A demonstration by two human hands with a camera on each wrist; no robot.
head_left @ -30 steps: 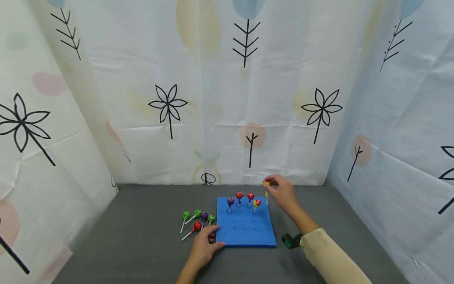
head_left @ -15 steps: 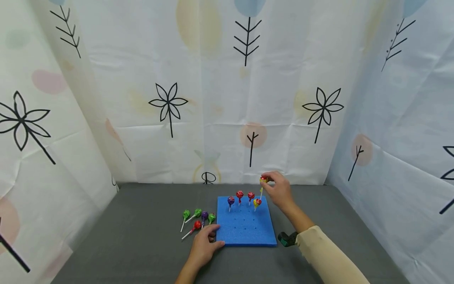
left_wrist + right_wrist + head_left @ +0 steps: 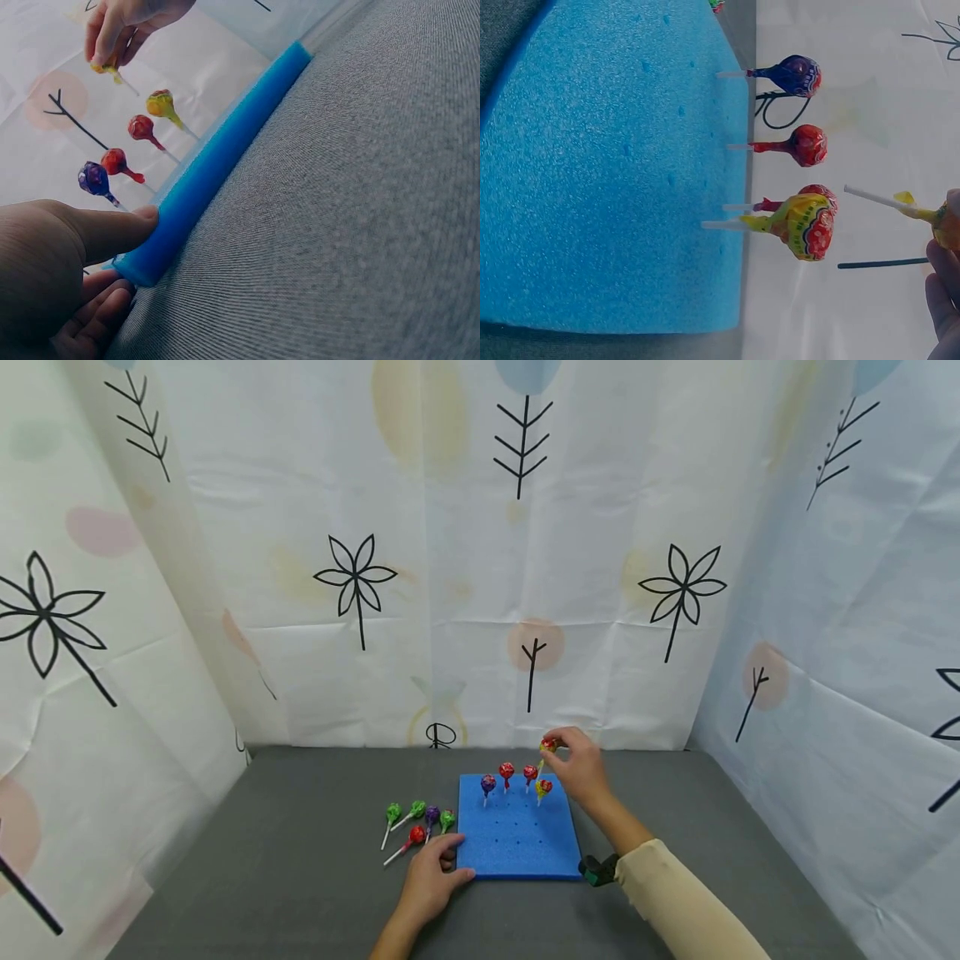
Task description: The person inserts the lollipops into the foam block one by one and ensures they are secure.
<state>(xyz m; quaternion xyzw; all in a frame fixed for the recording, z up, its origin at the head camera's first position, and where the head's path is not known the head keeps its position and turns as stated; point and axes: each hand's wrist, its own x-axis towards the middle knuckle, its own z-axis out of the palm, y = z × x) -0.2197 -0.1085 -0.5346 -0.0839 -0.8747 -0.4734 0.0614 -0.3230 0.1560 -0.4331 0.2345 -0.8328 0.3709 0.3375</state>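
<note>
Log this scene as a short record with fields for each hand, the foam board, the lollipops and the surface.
Left hand: rests on the near left corner of the foam board, thumb against its edge
Right hand: pinches the head of a yellow lollipop held above the board's far right corner
Foam board: blue, flat, dotted with holes
Standing lollipops: four, in the far row
Loose lollipops: five, lying left of the board
Surface: grey cloth
</note>
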